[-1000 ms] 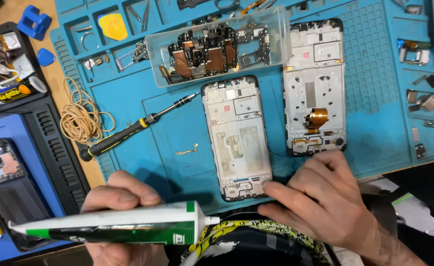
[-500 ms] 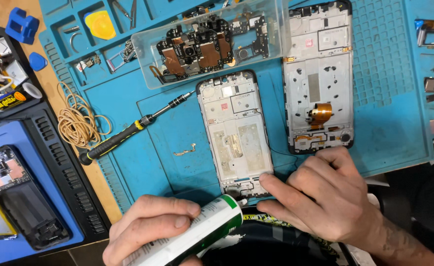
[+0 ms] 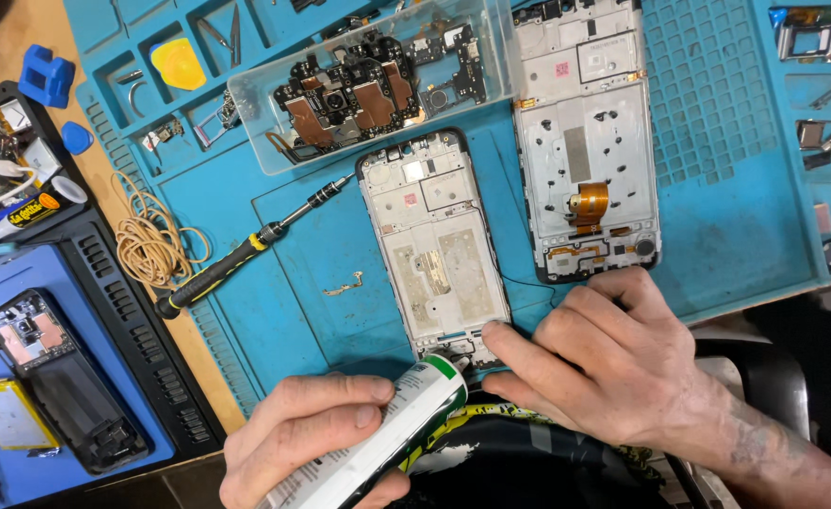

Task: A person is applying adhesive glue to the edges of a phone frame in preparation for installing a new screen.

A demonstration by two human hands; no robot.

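On the blue repair mat (image 3: 745,217), the left hand (image 3: 312,438) grips a white glue tube (image 3: 387,434) at the phone frame's (image 3: 434,250) near end while the right hand (image 3: 594,363) pins that end flat, so a light, steady squeeze seems wise.

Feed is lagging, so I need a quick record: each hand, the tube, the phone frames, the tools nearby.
left hand: grips white and green tube
tube tip: at bottom edge of near phone frame
right hand: fingers rest on that frame's bottom edge
second phone frame: beside it, untouched
screwdriver: lying on blue mat
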